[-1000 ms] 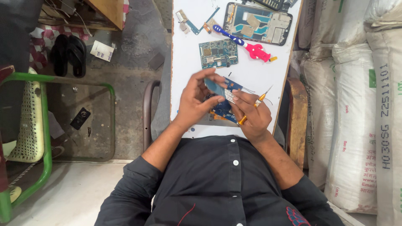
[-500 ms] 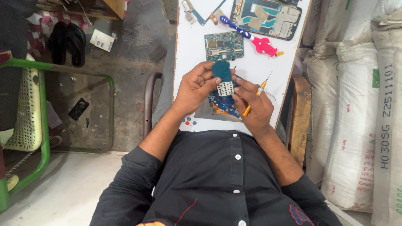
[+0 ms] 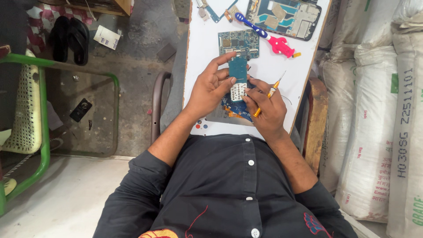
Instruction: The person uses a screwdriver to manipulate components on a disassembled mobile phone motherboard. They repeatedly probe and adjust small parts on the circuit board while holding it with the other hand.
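From above I see my left hand [image 3: 211,90] pinching a small blue board [image 3: 238,79] over the white table [image 3: 198,57], thumb and fingers closed on its edges. My right hand [image 3: 266,110] is curled shut around an orange screwdriver [image 3: 269,93], fingertips touching the board. The grip looks light; I judge a slip could drop the board or let the tip scratch it.

L hand [image 3: 211,90] grips blue circuit board [image 3: 238,72] (upright), R hand [image 3: 266,112] holds orange screwdriver [image 3: 269,93].
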